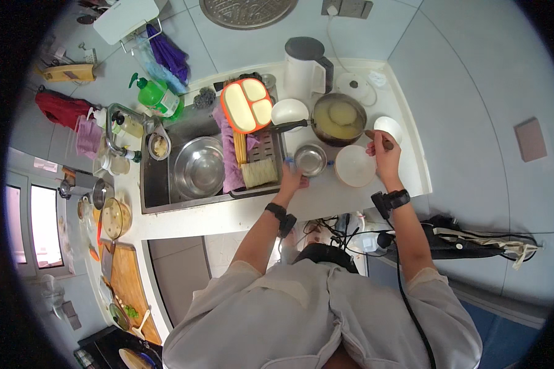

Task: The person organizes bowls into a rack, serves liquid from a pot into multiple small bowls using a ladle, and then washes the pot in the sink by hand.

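My left hand (pixel 292 179) is closed at the left side of a small round metal bowl (pixel 310 160), where a bit of blue shows by the fingers. My right hand (pixel 385 161) is closed round a brown, wooden-looking handle (pixel 387 145); its working end cannot be made out. Just left of that hand stands a white bowl (pixel 355 166), and a smaller white bowl (pixel 388 127) is behind it. Farther back, a dark saucepan (pixel 338 130) holds yellowish liquid with a pale round shape in it. Its black handle points left, past another white bowl (pixel 290 112).
Left is the sink (pixel 157 200) with a large metal basin (pixel 199 167). An orange-rimmed divided plate (pixel 247 106), a purple cloth (pixel 229 160) and a pale brush (pixel 259 173) lie at its right. A kettle (pixel 304 67) stands behind. Cables (pixel 332 229) hang below the counter's front edge.
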Available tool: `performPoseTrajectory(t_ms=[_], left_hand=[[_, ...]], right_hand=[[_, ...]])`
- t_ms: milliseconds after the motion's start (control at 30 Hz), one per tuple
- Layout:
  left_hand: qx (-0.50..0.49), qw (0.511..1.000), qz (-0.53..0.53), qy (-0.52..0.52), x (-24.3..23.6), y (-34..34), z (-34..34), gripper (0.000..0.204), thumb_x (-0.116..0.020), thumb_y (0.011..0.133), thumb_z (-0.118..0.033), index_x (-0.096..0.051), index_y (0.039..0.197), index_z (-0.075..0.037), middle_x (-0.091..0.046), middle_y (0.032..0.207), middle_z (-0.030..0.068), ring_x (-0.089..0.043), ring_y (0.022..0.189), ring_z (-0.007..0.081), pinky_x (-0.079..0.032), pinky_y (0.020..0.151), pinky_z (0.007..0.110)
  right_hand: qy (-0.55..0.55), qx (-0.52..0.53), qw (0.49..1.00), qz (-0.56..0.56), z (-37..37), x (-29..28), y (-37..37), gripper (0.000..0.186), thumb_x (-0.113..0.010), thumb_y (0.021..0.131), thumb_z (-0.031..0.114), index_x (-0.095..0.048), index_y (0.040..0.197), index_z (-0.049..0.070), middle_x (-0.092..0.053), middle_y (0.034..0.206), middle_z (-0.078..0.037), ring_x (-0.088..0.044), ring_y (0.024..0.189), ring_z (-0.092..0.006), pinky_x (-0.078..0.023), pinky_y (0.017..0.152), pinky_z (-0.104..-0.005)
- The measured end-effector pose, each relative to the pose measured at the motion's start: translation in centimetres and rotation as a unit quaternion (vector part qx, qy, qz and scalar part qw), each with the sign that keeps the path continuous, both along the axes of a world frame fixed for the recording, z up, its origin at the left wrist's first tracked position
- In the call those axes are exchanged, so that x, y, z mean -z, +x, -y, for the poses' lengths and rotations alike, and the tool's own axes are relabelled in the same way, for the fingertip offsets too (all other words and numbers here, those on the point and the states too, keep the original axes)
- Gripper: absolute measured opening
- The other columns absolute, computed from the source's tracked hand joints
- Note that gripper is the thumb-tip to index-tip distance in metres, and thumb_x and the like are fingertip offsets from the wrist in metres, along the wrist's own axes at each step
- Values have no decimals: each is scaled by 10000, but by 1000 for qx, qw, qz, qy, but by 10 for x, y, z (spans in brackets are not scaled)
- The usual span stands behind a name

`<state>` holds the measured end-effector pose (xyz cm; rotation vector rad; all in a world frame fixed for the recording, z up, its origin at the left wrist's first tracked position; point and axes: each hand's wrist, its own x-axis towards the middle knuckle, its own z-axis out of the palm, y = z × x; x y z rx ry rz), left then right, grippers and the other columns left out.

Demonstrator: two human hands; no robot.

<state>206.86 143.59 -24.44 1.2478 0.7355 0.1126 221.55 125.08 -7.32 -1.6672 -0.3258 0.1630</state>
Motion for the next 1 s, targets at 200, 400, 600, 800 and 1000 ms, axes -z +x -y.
performPoseTrajectory(t_ms=[200,400,600,800,1000], left_hand=[[-58,995,-18,-79,-20,23,6,684,-498,813,-56,-7,1277,-165,-541,788,164,-590,620,223,-527,537,353],[-34,999,-30,-5,-9,23,-7,744,-518,773,-6,-6,1291,-162,-537,705,140,-554,556,189,-505,489,335],[3,1000,-24,-16,8,14,-7,741,-482,778,-19,-2,1316,-188,-526,688,108,-538,534,181,-503,493,350],[-38,997,-8,-66,-7,-18,-7,712,-439,784,-57,-14,1329,-227,-524,821,148,-557,561,208,-508,503,336],[28,999,-39,-6,-21,-73,-19,622,-440,803,-70,-107,1315,-187,-505,905,151,-570,662,198,-510,564,305]], right_hand=[[33,10,999,-22,11,-25,-8,229,-509,849,191,-563,905,-24,-554,608,-74,-532,489,-107,-441,449,-218],[22,-17,999,-19,18,-35,-17,225,-506,850,183,-561,913,-26,-558,614,-70,-534,496,-107,-442,453,-219],[14,-50,998,-19,25,-35,-27,217,-498,854,166,-559,936,-26,-561,629,-62,-539,518,-101,-442,465,-215],[11,-65,998,-21,33,-43,-39,215,-487,860,156,-556,949,-27,-564,642,-63,-540,521,-101,-442,473,-211],[26,-75,997,-24,47,-55,-57,208,-473,864,146,-550,949,-29,-571,654,-73,-552,536,-110,-450,485,-218]])
